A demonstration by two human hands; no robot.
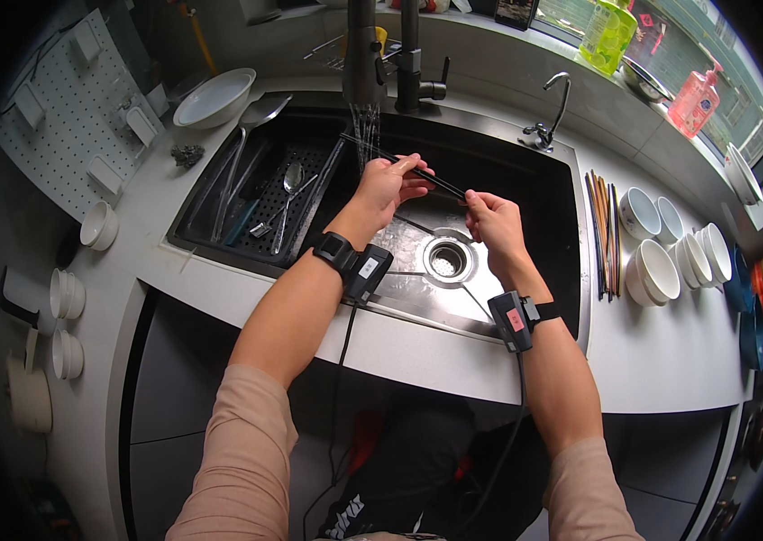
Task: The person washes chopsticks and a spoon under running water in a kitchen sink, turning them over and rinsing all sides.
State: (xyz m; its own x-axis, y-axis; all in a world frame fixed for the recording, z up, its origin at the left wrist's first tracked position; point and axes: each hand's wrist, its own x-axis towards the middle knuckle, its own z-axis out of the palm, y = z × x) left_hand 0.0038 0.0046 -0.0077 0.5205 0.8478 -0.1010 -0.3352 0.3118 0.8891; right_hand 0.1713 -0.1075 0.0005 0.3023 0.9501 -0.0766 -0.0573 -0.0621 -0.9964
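Observation:
Dark chopsticks (447,186) slant across the basin of a black sink (537,176); how many is hard to tell. My right hand (496,226) pinches their lower right end between thumb and fingers. Further up, my left hand (381,189) holds them with the thumb over the shafts and the fingers loosely curled. Their far tips reach the running water (366,125) below the dark faucet head (363,67). Beneath my hands is the sink's metal floor with a round drain (447,260).
A black drain basket (314,203) at the sink's left holds a spoon (293,177) and a long-handled ladle (266,109). Several loose chopsticks (601,237) and white bowls (653,272) stand on the right counter. A white basin (215,98) sits behind the left side. Cables hang from both wrist devices.

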